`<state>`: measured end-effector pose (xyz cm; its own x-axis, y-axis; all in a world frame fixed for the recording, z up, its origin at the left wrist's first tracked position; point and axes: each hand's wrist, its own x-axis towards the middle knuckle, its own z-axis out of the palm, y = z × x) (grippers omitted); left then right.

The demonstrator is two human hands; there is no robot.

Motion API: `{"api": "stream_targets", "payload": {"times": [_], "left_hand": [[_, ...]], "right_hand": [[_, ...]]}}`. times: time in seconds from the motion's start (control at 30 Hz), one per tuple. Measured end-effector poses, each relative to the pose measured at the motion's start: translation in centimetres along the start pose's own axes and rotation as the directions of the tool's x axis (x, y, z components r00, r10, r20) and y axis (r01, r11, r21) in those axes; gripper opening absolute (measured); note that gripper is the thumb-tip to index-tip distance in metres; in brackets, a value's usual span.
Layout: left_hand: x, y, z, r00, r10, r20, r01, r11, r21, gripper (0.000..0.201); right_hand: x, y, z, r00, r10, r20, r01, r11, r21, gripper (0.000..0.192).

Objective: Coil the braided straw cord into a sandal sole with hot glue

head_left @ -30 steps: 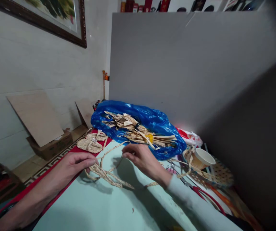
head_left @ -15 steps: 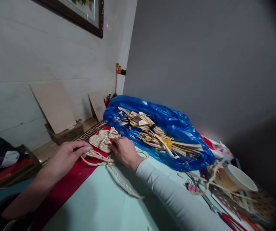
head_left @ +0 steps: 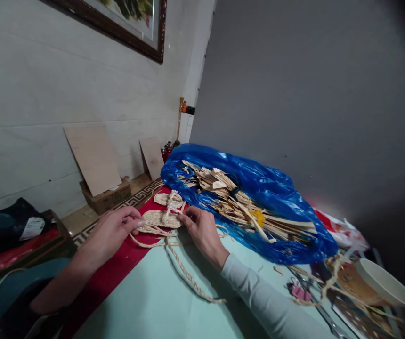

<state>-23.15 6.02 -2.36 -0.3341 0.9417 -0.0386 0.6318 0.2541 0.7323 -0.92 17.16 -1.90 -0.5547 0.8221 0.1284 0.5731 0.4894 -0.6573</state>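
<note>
My left hand (head_left: pixel 112 231) and my right hand (head_left: pixel 202 230) pinch the two ends of a small woven straw sandal (head_left: pixel 162 218) lying on the red cloth (head_left: pixel 107 278). A second straw sandal (head_left: pixel 169 199) lies just behind it. A braided straw cord (head_left: pixel 184 273) loops under the sandal and trails across the pale green table top (head_left: pixel 153 301) toward me. Behind my right hand a blue plastic bag (head_left: pixel 259 188) holds a bundle of dried straw strips (head_left: pixel 245 207).
A paper cup (head_left: pixel 382 282), scissors and loose straw lie at the right on a woven mat. A grey partition stands behind the bag. At the left, boards lean against the wall above a cardboard box (head_left: pixel 107 197). A dark tray (head_left: pixel 15 245) sits lower left.
My view has swung left. Both hands moved from the braided cord on the green top over to the near straw sandal on the red cloth and now grip its ends.
</note>
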Motion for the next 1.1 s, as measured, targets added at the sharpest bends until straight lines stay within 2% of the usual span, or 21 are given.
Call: {"api": "stream_targets", "payload": {"times": [0.13, 0.3, 0.6, 0.77, 0.87, 0.93, 1.03, 1.1], "left_hand": [[0.0, 0.1, 0.2, 1.000, 0.010, 0.010, -0.009, 1.000, -0.024, 0.036], [0.1, -0.2, 0.3, 0.999, 0.017, -0.034, -0.020, 0.998, -0.067, 0.036], [0.1, -0.2, 0.1, 0.997, 0.038, -0.060, -0.046, 0.990, -0.131, 0.034], [0.0, -0.1, 0.4, 0.990, 0.021, -0.137, -0.049, 0.979, -0.199, 0.031], [-0.2, 0.4, 0.3, 0.977, -0.004, -0.211, -0.057, 0.957, -0.283, 0.033], [-0.4, 1.2, 0.2, 0.969, -0.020, -0.248, -0.069, 0.935, -0.347, 0.042], [-0.8, 2.5, -0.1, 0.961, -0.031, -0.276, -0.091, 0.904, -0.417, 0.057], [-1.0, 3.3, -0.2, 0.958, -0.028, -0.284, -0.104, 0.893, -0.439, 0.057]], "right_hand": [[-0.4, 0.2, 0.8, 0.999, 0.005, -0.037, 0.000, 0.991, 0.131, 0.022], [-0.7, 0.3, 1.6, 0.997, -0.025, -0.079, 0.044, 0.967, 0.252, 0.020], [-0.5, 1.1, 2.1, 0.995, -0.050, -0.086, 0.080, 0.918, 0.388, 0.022], [-0.2, 1.2, 2.3, 0.994, -0.069, -0.087, 0.100, 0.886, 0.452, 0.022], [-0.3, 1.3, 2.3, 0.989, -0.083, -0.119, 0.132, 0.858, 0.497, 0.022], [-0.4, 1.4, 2.3, 0.984, -0.088, -0.156, 0.158, 0.836, 0.525, 0.022], [-0.5, 1.5, 2.3, 0.975, -0.094, -0.200, 0.192, 0.810, 0.554, 0.021], [-0.5, 1.6, 2.2, 0.971, -0.100, -0.216, 0.207, 0.801, 0.562, 0.021]]}}
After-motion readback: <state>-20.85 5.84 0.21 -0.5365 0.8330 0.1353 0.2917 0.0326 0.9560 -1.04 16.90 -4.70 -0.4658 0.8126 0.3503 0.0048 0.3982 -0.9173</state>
